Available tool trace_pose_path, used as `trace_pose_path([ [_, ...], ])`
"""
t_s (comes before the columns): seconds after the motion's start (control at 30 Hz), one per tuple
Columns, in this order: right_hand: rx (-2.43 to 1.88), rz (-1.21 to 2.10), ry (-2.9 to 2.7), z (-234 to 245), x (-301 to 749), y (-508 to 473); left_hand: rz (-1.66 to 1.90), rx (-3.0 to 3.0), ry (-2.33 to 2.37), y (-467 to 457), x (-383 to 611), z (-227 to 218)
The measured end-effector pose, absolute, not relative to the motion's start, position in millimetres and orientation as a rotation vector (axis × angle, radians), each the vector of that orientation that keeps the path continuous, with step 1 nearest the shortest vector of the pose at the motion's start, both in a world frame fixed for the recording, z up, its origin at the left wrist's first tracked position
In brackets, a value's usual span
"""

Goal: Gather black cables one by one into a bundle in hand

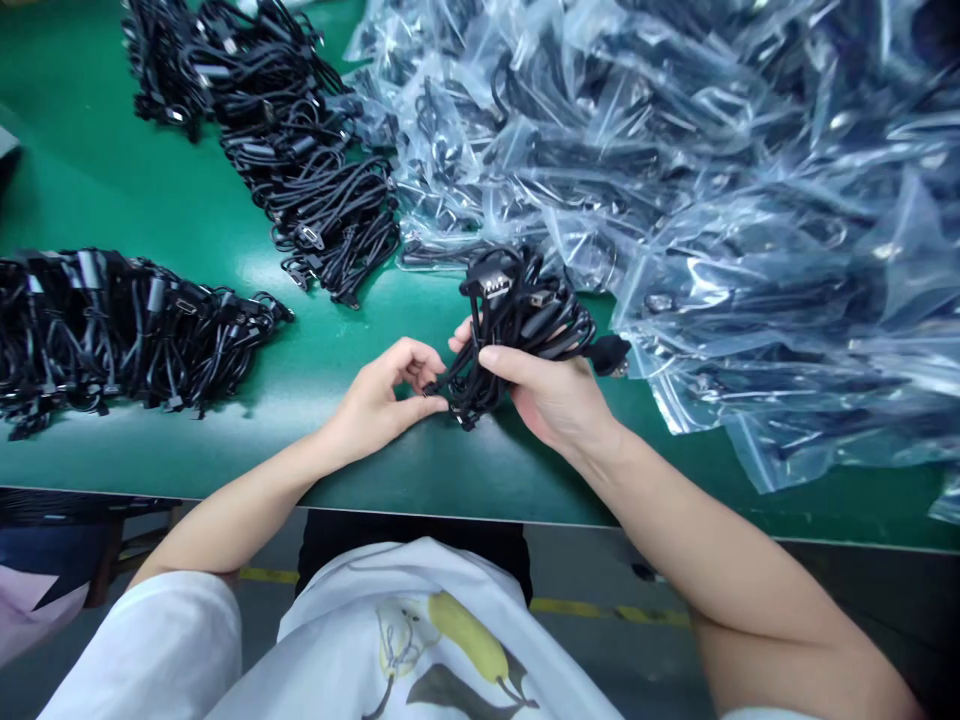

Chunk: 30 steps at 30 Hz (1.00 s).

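Head view, right hand [559, 395] curled around black cable bundle [517, 312], left hand [382, 400] pinching cable end [431, 389]

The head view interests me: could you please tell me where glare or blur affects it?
Head view: bright highlights scatter over the plastic bags, obscuring their contents; head view: a pale sheen lies on the green table; head view: the held cable bundle looks fairly crisp, while the bags towards the right edge look smeared.
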State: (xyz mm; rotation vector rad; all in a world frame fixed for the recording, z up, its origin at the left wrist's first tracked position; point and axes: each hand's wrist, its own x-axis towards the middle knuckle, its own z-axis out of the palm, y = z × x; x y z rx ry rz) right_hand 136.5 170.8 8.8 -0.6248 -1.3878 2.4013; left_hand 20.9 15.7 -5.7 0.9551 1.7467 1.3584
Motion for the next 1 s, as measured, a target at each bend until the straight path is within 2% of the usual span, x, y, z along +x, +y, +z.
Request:
trace_pose_path([
  [0.17, -0.668, 2.436, -1.547, 2.1, 131.7, 174.0, 1.088, 1.145, 1.788, 12.6, 21.2, -6.9],
  [0.4, -0.659, 2.225, -1.824, 9.4, 118.1, 187.2, 1.016, 1.291, 2.006, 6.5, 15.7, -2.4],
  [0.47, -0.654, 1.960, -2.082, 22.9, 94.9, 196.5, 0.966, 1.350, 2.095, 5.4, 17.4, -2.6],
  [0.6, -0.353, 0.985, -2.551, 60.8, 3.8, 208.7, 0.878, 1.504, 2.178, 6.2, 21.9, -9.5],
  [0.7, -0.145, 0.525, -2.697, 87.9, -80.9, 195.3, 0.823, 1.557, 2.209, 6.7, 21.2, -13.1],
  [0.87, 0.088, 0.069, -2.929, 102.4, -193.2, 116.0, 0.795, 1.657, 2.282, 7.5, 21.8, -20.9],
  [1.0, 0.222, 0.016, -3.031, 74.1, -267.1, 46.7, 0.709, 1.769, 2.360, 20.5, 31.0, -47.7],
])
